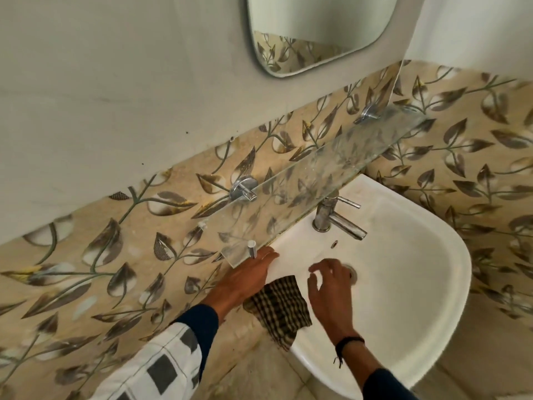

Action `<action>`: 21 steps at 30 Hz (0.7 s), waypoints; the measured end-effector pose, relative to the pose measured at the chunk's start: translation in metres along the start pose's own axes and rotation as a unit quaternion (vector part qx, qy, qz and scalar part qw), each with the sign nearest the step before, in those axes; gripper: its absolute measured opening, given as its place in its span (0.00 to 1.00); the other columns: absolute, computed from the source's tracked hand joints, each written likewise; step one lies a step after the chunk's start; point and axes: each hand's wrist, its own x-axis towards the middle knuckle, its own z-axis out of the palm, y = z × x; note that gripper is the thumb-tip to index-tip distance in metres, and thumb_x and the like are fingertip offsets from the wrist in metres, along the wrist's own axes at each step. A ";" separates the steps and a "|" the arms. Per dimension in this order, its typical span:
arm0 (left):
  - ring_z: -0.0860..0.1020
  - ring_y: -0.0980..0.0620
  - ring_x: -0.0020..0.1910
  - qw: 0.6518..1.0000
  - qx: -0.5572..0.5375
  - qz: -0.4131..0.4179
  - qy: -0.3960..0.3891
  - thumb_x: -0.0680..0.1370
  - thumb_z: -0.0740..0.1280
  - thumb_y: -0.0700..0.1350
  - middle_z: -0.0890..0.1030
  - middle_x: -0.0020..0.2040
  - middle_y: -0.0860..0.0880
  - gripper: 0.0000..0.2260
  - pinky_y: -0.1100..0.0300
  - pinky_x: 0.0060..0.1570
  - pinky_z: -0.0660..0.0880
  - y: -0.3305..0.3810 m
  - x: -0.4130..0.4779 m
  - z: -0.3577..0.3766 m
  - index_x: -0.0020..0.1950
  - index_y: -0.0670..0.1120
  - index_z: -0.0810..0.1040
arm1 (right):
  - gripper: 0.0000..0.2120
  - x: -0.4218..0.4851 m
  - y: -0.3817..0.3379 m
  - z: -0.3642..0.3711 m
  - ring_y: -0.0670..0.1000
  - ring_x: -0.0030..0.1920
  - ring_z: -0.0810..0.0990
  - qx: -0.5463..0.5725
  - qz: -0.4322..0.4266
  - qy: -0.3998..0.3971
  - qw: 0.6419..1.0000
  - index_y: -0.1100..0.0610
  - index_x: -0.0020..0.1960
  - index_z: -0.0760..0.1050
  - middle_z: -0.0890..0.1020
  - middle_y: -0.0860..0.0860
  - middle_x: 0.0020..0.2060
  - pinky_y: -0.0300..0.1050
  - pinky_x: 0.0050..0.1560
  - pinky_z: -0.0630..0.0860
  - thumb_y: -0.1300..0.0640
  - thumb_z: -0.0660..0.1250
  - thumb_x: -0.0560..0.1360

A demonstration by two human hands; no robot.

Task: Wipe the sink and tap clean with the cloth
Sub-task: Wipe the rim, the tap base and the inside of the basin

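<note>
Head view looks down on the checked cloth [278, 307], draped over the near left rim of the white sink [450, 284]. Its long axis runs across that rim: one corner points into the basin toward the drain [353, 273], and the other end hangs over the outer edge toward the floor. Both hands are just beside it. The left hand [248, 272] lies flat on the rim with its fingers straight, their tips under the near corner of the glass shelf [317, 174]; its wrist passes over the cloth's upper edge, and I cannot tell whether it touches the fabric. The right hand [328, 287] hangs over the basin, fingers loosely curled and holding nothing, partly covering the drain. A dark wristband [347, 342] circles that wrist.

At the back of the sink the metal tap [337, 220] stands upright, its spout slanting down over the basin toward the right and its thin lever sticking out the same way. The shelf overhangs the back rim and the tap's top, so the room above them is tight. The basin's right half and its curved front rim lie open. Leaf-patterned tiles [115, 226] run behind the shelf and round the corner to the right, and a mirror [317, 33] hangs above
</note>
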 end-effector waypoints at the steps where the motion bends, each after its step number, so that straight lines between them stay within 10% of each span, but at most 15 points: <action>1: 0.59 0.50 0.78 1.000 0.008 0.015 0.007 0.84 0.54 0.39 0.58 0.80 0.50 0.23 0.64 0.75 0.49 0.001 0.003 0.002 0.79 0.50 0.61 | 0.10 -0.021 -0.009 0.008 0.53 0.57 0.73 0.033 -0.020 -0.065 0.997 0.51 0.57 0.78 0.75 0.48 0.58 0.51 0.58 0.74 0.58 0.65 0.77; 5: 0.57 0.52 0.79 0.997 0.028 0.071 0.009 0.84 0.55 0.41 0.59 0.80 0.50 0.22 0.60 0.77 0.53 -0.007 0.013 0.012 0.79 0.51 0.63 | 0.25 -0.066 -0.035 0.034 0.47 0.77 0.53 0.007 -0.091 -0.245 0.965 0.47 0.78 0.58 0.54 0.45 0.79 0.45 0.77 0.50 0.43 0.48 0.83; 14: 0.65 0.52 0.74 0.992 -0.029 0.115 0.052 0.83 0.57 0.39 0.70 0.74 0.49 0.17 0.53 0.74 0.63 -0.017 0.018 0.014 0.71 0.48 0.75 | 0.27 -0.057 -0.029 0.030 0.45 0.77 0.36 -0.008 0.008 -0.349 0.937 0.50 0.79 0.37 0.36 0.44 0.76 0.39 0.75 0.36 0.43 0.40 0.84; 21: 0.72 0.60 0.61 0.982 -0.140 0.078 0.101 0.83 0.58 0.45 0.79 0.60 0.53 0.13 0.72 0.67 0.61 0.000 0.039 0.007 0.61 0.45 0.81 | 0.32 -0.035 -0.034 0.034 0.53 0.79 0.53 0.048 0.202 -0.380 0.901 0.57 0.80 0.39 0.47 0.52 0.80 0.48 0.77 0.54 0.41 0.42 0.83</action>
